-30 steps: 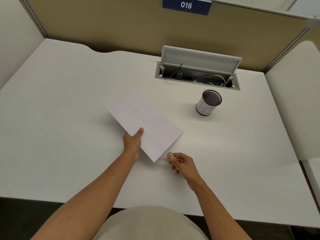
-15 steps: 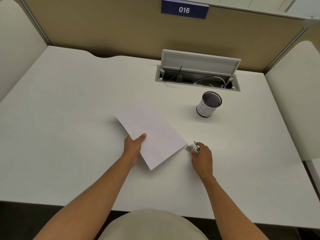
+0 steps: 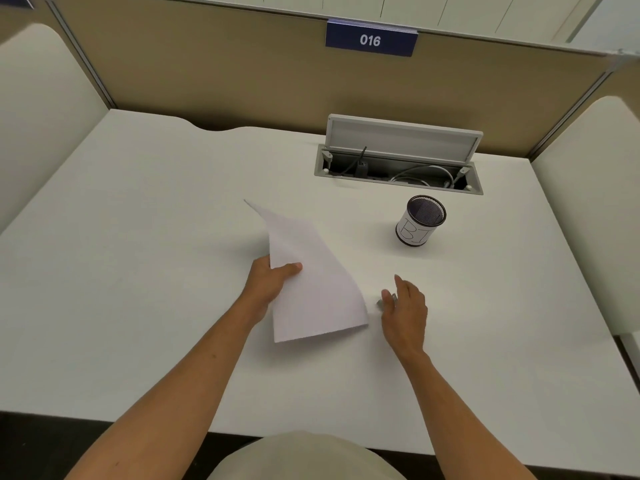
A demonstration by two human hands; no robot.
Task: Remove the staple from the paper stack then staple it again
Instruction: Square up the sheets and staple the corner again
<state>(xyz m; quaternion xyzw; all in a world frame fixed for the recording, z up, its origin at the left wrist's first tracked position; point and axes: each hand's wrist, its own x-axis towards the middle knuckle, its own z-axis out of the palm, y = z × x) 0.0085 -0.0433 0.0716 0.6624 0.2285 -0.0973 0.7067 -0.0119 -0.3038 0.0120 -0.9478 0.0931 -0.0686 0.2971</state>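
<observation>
My left hand (image 3: 266, 282) grips the white paper stack (image 3: 311, 292) by its left edge, thumb on top. The stack is lifted off the white desk (image 3: 156, 271) and tilted, its far corner pointing up and away. My right hand (image 3: 405, 310) hovers just right of the stack's near right corner, fingers loosely spread and fairly straight. A small metal tool (image 3: 380, 302), apparently the staple remover, lies on the desk at my right thumb, mostly hidden by the hand. I see no stapler.
A mesh pen cup (image 3: 417, 225) with a white label stands behind my right hand. An open cable box (image 3: 398, 168) with its lid raised sits at the desk's back. Beige partition walls close off the back and both sides.
My left hand has lifted and turned the stack so it stands steeper. My right hand carried the metal tool to the right of the stack, and its fingers have opened over it.
</observation>
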